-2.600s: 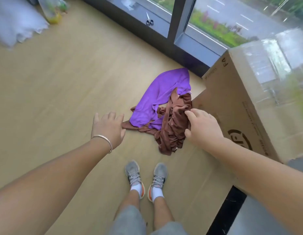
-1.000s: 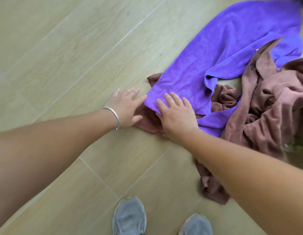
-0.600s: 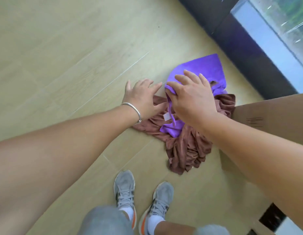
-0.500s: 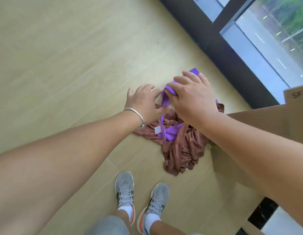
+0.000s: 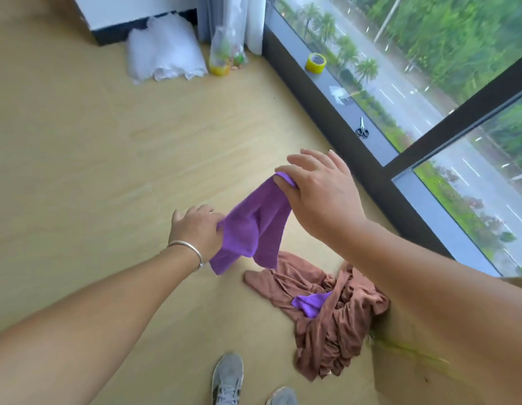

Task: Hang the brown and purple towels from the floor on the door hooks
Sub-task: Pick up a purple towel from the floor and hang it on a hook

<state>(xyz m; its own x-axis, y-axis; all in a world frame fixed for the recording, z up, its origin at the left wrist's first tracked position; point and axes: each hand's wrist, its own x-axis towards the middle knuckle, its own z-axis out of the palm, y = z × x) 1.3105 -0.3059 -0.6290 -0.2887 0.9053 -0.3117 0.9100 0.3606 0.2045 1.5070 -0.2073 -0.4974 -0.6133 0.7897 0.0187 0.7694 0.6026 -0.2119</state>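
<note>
Gripping the purple towel (image 5: 255, 226), both hands hold it above the wooden floor (image 5: 107, 147) in the head view: the left hand (image 5: 196, 232) clutches one edge, the right hand (image 5: 315, 190) pinches its top corner, other fingers spread. One end trails onto the brown towel (image 5: 327, 320), heaped against a cardboard box (image 5: 406, 372). No writing is readable. Bare floor stretches left; scissors (image 5: 362, 128) and yellow tape (image 5: 315, 63) sit on the window ledge (image 5: 379, 138).

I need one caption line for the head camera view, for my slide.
Both hands, left hand and right hand, lift the purple towel while the brown towel lies on the wooden floor.
</note>
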